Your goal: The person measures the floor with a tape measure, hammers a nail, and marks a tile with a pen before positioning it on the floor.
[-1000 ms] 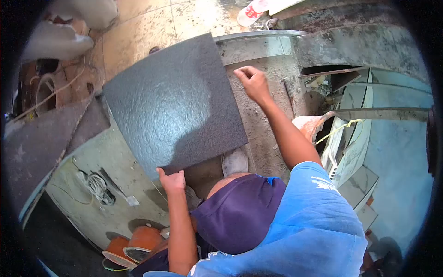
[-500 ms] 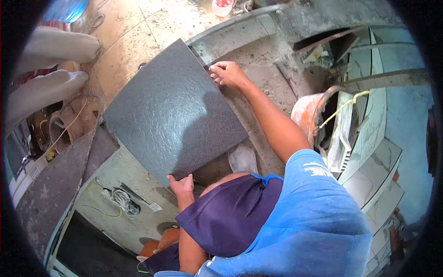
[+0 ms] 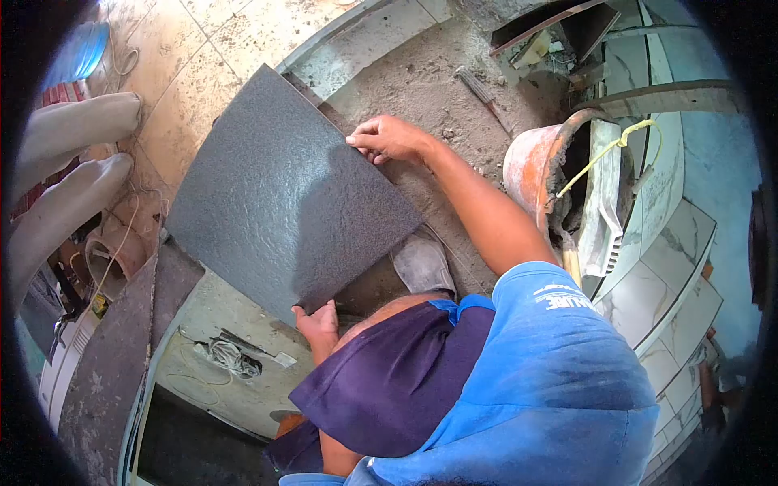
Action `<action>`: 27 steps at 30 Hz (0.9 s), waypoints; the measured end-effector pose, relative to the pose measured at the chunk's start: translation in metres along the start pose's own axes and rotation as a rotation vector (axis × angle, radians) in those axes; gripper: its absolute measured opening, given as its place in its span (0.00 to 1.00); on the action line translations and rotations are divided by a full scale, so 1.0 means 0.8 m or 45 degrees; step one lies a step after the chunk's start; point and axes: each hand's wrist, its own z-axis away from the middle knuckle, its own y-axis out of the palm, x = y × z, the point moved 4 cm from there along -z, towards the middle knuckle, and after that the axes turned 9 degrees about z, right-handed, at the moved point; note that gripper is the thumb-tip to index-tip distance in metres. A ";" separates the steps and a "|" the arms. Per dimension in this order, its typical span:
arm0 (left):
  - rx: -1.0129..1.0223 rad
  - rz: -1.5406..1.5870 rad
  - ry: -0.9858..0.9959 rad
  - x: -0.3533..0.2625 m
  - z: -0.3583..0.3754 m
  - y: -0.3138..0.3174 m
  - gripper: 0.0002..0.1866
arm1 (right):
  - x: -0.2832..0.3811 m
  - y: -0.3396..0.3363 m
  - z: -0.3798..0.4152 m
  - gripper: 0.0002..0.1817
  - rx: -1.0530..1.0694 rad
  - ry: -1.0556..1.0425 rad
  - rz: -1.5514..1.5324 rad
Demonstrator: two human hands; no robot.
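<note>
A dark grey square tile [image 3: 275,194] with a rough, glossy face is held tilted in front of me. My left hand [image 3: 318,321] grips its near edge, thumb on the face and the other fingers underneath. On the right edge, my right hand [image 3: 391,141] is closed with thumb and fingertips at the border. Below the tile's near right edge shows a dusty shoe [image 3: 421,261]. Loose sandy mortar [image 3: 421,101] covers the ground beyond my right hand.
An orange-and-white bucket [image 3: 531,170] stands right, a whitish tool and yellow cord across its mouth. A long narrow tool [image 3: 486,101] lies on the mortar. Marbled tiles [image 3: 668,283] are stacked right. Pale-clad bent knees [image 3: 89,130] appear left. A cable bundle [image 3: 231,356] lies lower left.
The view has shifted, and the tile sits slightly further left in it. My right hand has come closer onto the tile's right edge. My left hand keeps its grip.
</note>
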 end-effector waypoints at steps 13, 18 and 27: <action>0.002 -0.033 -0.081 -0.013 -0.029 -0.022 0.30 | -0.009 0.002 0.001 0.16 0.118 0.039 -0.060; 0.058 -0.135 -0.199 -0.034 -0.069 -0.051 0.30 | -0.007 0.002 0.002 0.15 0.086 0.040 -0.066; 0.146 0.111 -0.006 0.007 -0.001 0.002 0.30 | 0.018 -0.011 -0.011 0.18 -0.102 -0.111 -0.032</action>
